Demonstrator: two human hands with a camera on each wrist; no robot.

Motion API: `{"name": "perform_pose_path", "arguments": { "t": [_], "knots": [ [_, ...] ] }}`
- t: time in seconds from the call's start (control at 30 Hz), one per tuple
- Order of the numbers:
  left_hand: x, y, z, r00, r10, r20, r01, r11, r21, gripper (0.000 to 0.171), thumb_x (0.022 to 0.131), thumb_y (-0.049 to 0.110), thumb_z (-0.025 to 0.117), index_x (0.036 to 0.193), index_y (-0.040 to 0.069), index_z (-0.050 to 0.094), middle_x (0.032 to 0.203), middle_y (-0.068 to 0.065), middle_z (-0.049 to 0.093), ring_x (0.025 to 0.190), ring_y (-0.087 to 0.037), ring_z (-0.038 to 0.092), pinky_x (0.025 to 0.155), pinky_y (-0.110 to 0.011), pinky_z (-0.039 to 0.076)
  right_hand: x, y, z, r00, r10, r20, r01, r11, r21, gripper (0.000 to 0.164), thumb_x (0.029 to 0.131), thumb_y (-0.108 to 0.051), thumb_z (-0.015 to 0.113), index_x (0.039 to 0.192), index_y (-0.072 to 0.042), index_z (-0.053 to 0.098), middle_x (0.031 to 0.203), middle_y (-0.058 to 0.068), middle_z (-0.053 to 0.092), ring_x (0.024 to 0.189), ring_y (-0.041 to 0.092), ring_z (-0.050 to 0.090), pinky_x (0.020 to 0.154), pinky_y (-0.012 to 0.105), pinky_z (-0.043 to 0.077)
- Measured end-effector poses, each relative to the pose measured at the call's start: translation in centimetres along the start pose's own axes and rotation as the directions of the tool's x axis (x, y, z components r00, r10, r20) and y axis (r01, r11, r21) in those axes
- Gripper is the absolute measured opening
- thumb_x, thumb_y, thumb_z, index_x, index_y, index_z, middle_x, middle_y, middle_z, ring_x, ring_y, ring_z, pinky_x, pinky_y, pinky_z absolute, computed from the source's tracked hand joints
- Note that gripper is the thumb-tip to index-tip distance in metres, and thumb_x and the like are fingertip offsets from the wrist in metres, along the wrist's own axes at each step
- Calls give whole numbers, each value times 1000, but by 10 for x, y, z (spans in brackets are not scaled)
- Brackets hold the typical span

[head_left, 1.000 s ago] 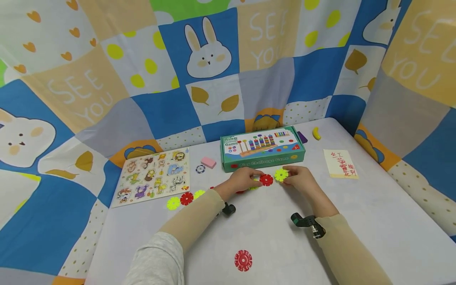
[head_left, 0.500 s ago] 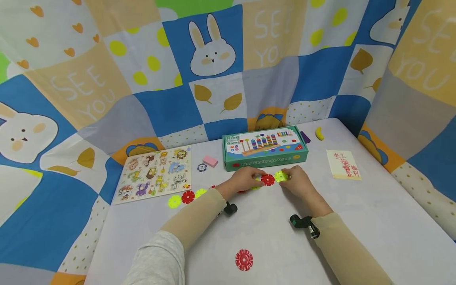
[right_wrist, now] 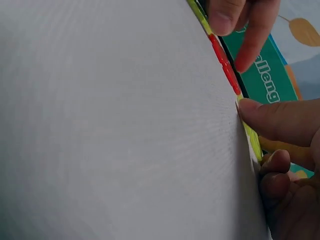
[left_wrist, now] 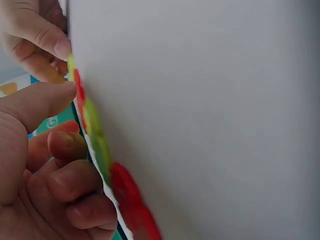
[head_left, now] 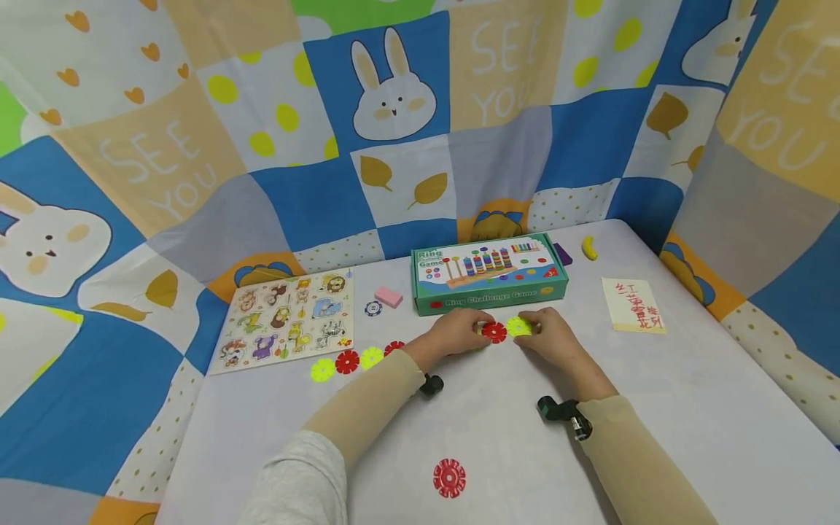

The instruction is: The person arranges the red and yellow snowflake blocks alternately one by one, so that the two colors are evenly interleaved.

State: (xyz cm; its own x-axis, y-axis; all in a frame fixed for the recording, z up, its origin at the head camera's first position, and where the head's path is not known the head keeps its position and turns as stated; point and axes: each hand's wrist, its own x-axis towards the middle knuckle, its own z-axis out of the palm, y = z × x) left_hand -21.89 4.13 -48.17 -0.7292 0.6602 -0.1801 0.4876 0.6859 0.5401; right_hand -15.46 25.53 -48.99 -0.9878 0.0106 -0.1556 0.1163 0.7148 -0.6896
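My right hand pinches a yellow notched flower-shaped disc between thumb and fingers at its right side. Beside it, edge to edge, is a red notched disc, with the thumb and index finger of my left hand around its left edge. In the left wrist view, a further yellow disc and red disc continue the line under my left hand. Farther left in the head view, the row runs on with a yellow disc, a red disc and others, partly hidden by my left forearm.
A green game box stands just behind the hands. An animal puzzle board, pink block and poker chip lie left. To the right are a paper note and toy banana. One red disc lies in front.
My right hand has brought the yellow disc leftward, closing the gap to the red disc. My left hand stays by the red disc, shifting only slightly.
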Motion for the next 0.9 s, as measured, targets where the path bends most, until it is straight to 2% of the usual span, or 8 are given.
{"name": "perform_pose_path", "arguments": {
  "t": [0.13, 0.27, 0.4, 0.6, 0.77, 0.9],
  "knots": [
    [6, 13, -1, 1000, -5, 4, 5, 1000, -26, 47, 83, 36, 71, 127, 24, 60, 88, 8, 56, 84, -11, 50, 67, -26, 45, -1, 3, -2, 1000, 14, -5, -14, 999, 40, 54, 84, -22, 71, 131, -1, 54, 111, 16, 49, 95, 28, 44, 78, 39, 41],
    [13, 23, -1, 1000, -6, 20, 7, 999, -44, 47, 83, 36, 71, 127, 23, 60, 96, 7, 58, 86, -11, 49, 71, -26, 45, -1, 6, -2, 1000, 5, -29, -4, 998, 60, 48, 85, -19, 69, 127, 0, 57, 110, 16, 51, 93, 27, 45, 77, 38, 41],
    [18, 25, 1, 1000, -6, 28, 7, 1000, -30, 46, 84, 37, 71, 127, 25, 61, 107, 7, 60, 91, -11, 50, 77, -28, 45, -2, 4, 0, 999, 19, -38, -16, 997, 78, 47, 85, -19, 69, 126, 0, 58, 108, 15, 52, 91, 26, 46, 77, 37, 42],
    [22, 24, 5, 1000, -19, -5, 19, 999, 37, 46, 82, 45, 69, 126, 32, 62, 117, 12, 61, 104, -7, 53, 82, -31, 46, -4, -3, -1, 1000, 15, -24, -12, 995, 98, 50, 86, -17, 69, 129, 2, 55, 108, 17, 52, 91, 26, 48, 76, 36, 44],
    [23, 24, 8, 1000, -22, -21, 23, 998, 53, 43, 83, 45, 68, 124, 35, 62, 105, 12, 64, 91, -5, 55, 69, -27, 45, -16, -7, -4, 999, 38, -30, -33, 989, 147, 56, 86, -16, 68, 135, 0, 48, 95, 14, 50, 80, 24, 49, 61, 31, 43],
    [23, 24, 12, 999, -28, -28, 29, 998, 55, 41, 83, 46, 69, 123, 38, 63, 99, 14, 63, 83, -4, 52, 62, -26, 43, -33, -14, -2, 998, 45, -49, -36, 985, 170, 52, 86, -18, 67, 134, -4, 49, 90, 11, 46, 74, 23, 47, 55, 28, 43]
  ]
}}
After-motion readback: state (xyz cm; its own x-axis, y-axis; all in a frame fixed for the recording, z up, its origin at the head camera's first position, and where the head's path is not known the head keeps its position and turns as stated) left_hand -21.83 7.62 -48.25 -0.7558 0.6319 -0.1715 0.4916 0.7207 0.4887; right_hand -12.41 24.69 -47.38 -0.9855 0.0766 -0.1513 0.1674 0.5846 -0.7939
